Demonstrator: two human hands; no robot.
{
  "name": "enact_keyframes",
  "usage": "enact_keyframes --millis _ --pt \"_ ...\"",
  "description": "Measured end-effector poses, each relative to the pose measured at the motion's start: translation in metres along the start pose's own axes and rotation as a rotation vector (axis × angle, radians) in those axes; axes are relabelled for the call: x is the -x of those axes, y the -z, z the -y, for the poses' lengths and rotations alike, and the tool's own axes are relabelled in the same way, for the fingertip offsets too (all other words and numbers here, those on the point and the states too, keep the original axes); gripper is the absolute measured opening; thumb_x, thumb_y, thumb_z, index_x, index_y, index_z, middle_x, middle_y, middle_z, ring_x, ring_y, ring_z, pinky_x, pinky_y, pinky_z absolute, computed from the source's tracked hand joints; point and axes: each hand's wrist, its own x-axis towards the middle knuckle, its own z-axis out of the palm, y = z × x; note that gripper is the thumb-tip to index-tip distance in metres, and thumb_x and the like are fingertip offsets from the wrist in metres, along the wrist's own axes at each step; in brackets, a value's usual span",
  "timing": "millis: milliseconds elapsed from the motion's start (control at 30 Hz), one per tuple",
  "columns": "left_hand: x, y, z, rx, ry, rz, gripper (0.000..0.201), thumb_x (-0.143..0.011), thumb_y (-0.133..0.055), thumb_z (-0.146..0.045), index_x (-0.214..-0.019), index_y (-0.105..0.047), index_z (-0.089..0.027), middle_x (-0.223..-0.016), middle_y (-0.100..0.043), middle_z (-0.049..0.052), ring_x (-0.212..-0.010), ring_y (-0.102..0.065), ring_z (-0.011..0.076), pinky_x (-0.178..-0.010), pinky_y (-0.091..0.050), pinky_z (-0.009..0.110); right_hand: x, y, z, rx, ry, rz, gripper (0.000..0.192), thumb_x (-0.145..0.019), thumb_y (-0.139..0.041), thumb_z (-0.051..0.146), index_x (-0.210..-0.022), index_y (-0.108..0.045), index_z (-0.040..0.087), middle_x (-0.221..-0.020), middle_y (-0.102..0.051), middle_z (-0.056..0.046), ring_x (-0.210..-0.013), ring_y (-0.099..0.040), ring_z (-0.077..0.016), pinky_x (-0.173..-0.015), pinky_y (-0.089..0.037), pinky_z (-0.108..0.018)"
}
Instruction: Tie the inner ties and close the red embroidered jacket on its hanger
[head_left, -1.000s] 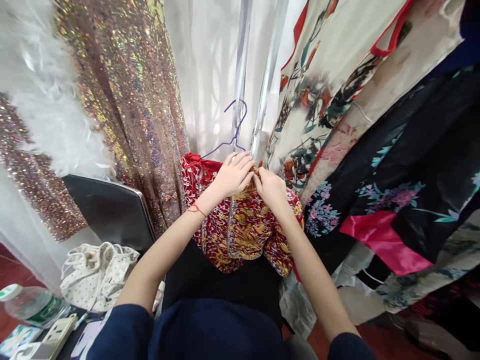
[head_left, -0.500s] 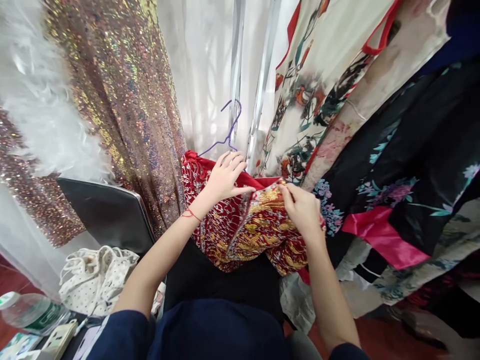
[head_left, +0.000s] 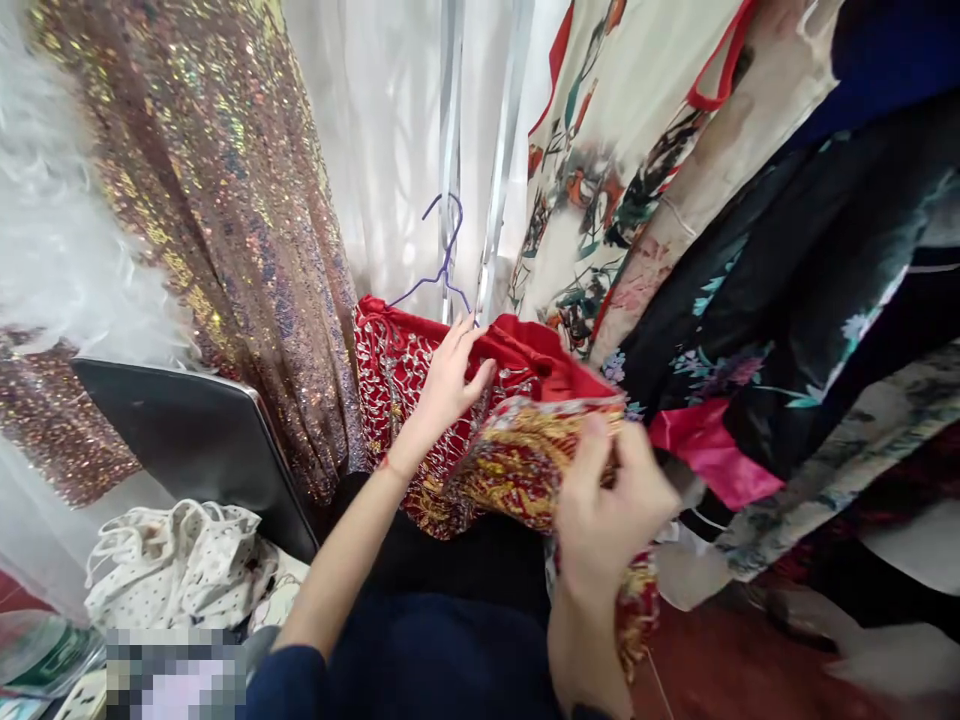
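Note:
A red skirt point(head_left: 517, 450) with gold and silver embroidery lies over my lap, its red top edge turned up toward me. Behind its upper left part a purple wire hanger point(head_left: 448, 250) sticks out, hook upward. My left hand point(head_left: 448, 385) rests on the top edge near the hanger's right end, fingers stretched out and thumb apart. My right hand point(head_left: 611, 490), smeared by motion, is closed on the skirt's right side and holds its gold-embroidered panel out. Part of the cloth hangs below the right wrist.
A sequined cloth point(head_left: 225, 200) and white feathers point(head_left: 67, 220) hang at left, above a black chair back point(head_left: 187, 440). White dotted cloth point(head_left: 180, 560) and a plastic bottle point(head_left: 45, 650) sit at lower left. Floral dresses point(head_left: 600, 190) and black garments point(head_left: 757, 300) hang at right.
My right hand has pulled the skirt's edge down and toward me, so more red lining shows. My left hand stays on the top edge, its fingers closer together. The view has shifted slightly.

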Motion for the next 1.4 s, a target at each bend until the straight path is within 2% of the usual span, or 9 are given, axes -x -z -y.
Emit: enact_keyframes --millis 133,300,467,567,800,967,1100,1267,1400 --pt "0.084 0.032 -0.036 0.111 0.367 -0.235 0.027 -0.101 -0.038 -0.035 -0.088 -0.059 -0.024 -0.092 -0.069 0.006 -0.091 -0.067 0.0199 -0.087 -0.055 0.036 0.041 -0.036 -0.004 -0.161 -0.099 0.212 0.028 -0.101 -0.044 0.038 -0.077 -0.054 0.026 -0.068 -0.063 -0.004 -0.062 -0.059 -0.0204 -0.061 -0.044 -0.032" --pt "0.148 0.043 -0.056 0.214 0.417 0.413 0.045 -0.081 -0.068 -0.039 -0.122 -0.055 -0.026 -0.119 -0.067 0.012 -0.106 -0.067 0.0293 -0.091 -0.055 0.041 0.053 -0.046 -0.006 -0.43 -0.236 0.494 0.019 -0.097 -0.053 0.041 -0.09 -0.062 0.025 -0.081 -0.071 -0.003 -0.07 -0.066 -0.0206 -0.069 -0.053 -0.033" --pt "0.141 0.009 -0.034 0.239 0.588 0.211 0.044 -0.08 -0.06 -0.032 -0.122 -0.055 -0.019 -0.104 -0.068 0.013 -0.091 -0.068 0.0277 -0.077 -0.056 0.037 0.058 -0.042 -0.002 -0.546 -0.054 0.802 0.029 -0.091 -0.059 0.028 -0.119 -0.068 0.026 -0.125 -0.072 -0.007 -0.126 -0.063 -0.0274 -0.107 -0.05 -0.043" --pt "0.139 0.001 -0.011 0.19 0.631 0.126 0.037 -0.081 -0.056 -0.029 -0.115 -0.06 -0.015 -0.082 -0.067 0.007 -0.067 -0.062 0.021 -0.064 -0.05 0.033 0.048 -0.04 -0.013 -0.545 0.081 0.901 0.033 -0.09 -0.06 0.025 -0.123 -0.067 0.025 -0.13 -0.07 -0.007 -0.126 -0.063 -0.0269 -0.106 -0.051 -0.043" --pt "0.13 0.06 -0.014 0.292 0.381 0.1 0.017 -0.076 -0.049 -0.017 -0.081 -0.065 -0.015 -0.066 -0.061 -0.002 -0.057 -0.05 0.0108 -0.056 -0.041 0.022 -0.022 -0.043 -0.054 -0.41 -0.033 0.344 0.021 -0.097 -0.052 0.036 -0.095 -0.068 0.021 -0.088 -0.074 -0.005 -0.082 -0.07 -0.02 -0.08 -0.054 -0.033" --pt "0.135 0.095 -0.022 0.299 0.22 0.076 0.011 -0.07 -0.049 -0.015 -0.064 -0.058 -0.016 -0.052 -0.042 -0.006 -0.045 -0.032 0.0067 -0.046 -0.03 0.02 -0.038 -0.082 -0.065 -0.387 0.132 0.712 0.033 -0.095 -0.052 0.049 -0.11 -0.065 0.022 -0.113 -0.071 -0.007 -0.106 -0.065 -0.0248 -0.096 -0.047 -0.038" --pt "0.148 0.106 -0.014 0.207 0.232 -0.014 0.016 -0.07 -0.049 -0.022 -0.072 -0.063 -0.016 -0.055 -0.053 -0.003 -0.048 -0.044 0.0103 -0.052 -0.04 0.023 -0.023 -0.09 -0.076 -0.488 0.08 0.878 0.043 -0.096 -0.044 0.059 -0.088 -0.063 0.021 -0.07 -0.061 0.002 -0.064 -0.056 -0.0153 -0.064 -0.043 -0.027" --pt "0.125 0.123 -0.006 0.055 0.205 0.049 0.01 -0.072 -0.05 -0.022 -0.074 -0.058 -0.017 -0.053 -0.043 -0.006 -0.045 -0.035 0.0075 -0.047 -0.033 0.021 -0.027 -0.037 -0.075 -0.575 0.019 0.824 0.054 -0.071 -0.072 0.072 -0.072 -0.056 0.021 -0.052 -0.05 0.005 -0.046 -0.04 -0.0108 -0.044 -0.028 -0.026" --pt "0.069 0.151 -0.004 -0.185 0.073 0.1 0.012 -0.076 -0.053 -0.023 -0.083 -0.061 -0.017 -0.058 -0.048 -0.007 -0.051 -0.041 0.0077 -0.054 -0.035 0.02 -0.046 0.021 -0.033 -0.448 0.349 0.64 0.025 -0.075 -0.084 0.038 -0.079 -0.066 0.021 -0.066 -0.067 0.001 -0.056 -0.055 -0.0128 -0.054 -0.042 -0.025"
